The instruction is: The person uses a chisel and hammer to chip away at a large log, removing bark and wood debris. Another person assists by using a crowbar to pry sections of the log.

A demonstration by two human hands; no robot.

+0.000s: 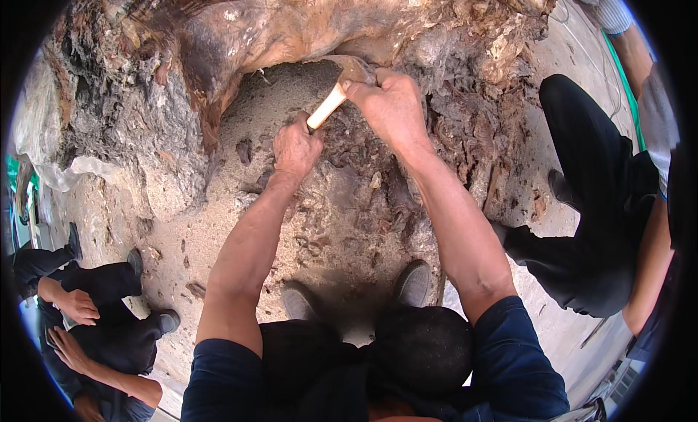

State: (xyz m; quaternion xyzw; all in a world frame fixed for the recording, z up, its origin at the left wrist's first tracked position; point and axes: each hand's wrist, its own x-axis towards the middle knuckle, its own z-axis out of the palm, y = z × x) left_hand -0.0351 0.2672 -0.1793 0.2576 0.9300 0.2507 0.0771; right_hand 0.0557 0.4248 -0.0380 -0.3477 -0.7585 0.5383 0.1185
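Note:
A sickle-like hand tool (328, 107) with a pale handle and a curved, rusty-looking metal head is held between my two hands. The lower end of its handle sits in my closed left hand (297, 147). My right hand (392, 111) is closed around the upper end, thumb along the handle beside the metal head. The head lies against the lower edge of a large, rough brown mass (283, 31) that looks like a gnarled stump or root. Beneath that edge opens a hollow (280, 95) with grainy, sandy debris, and my fingers partly hide the head.
Dark flaky scraps (472, 135) and sandy crumbs cover the ground around my shoes (413, 282). Clear plastic sheeting (73, 171) hangs at the mass's left side. One person in black trousers (592, 175) crouches close on my right; other people's hands (76, 306) show at lower left.

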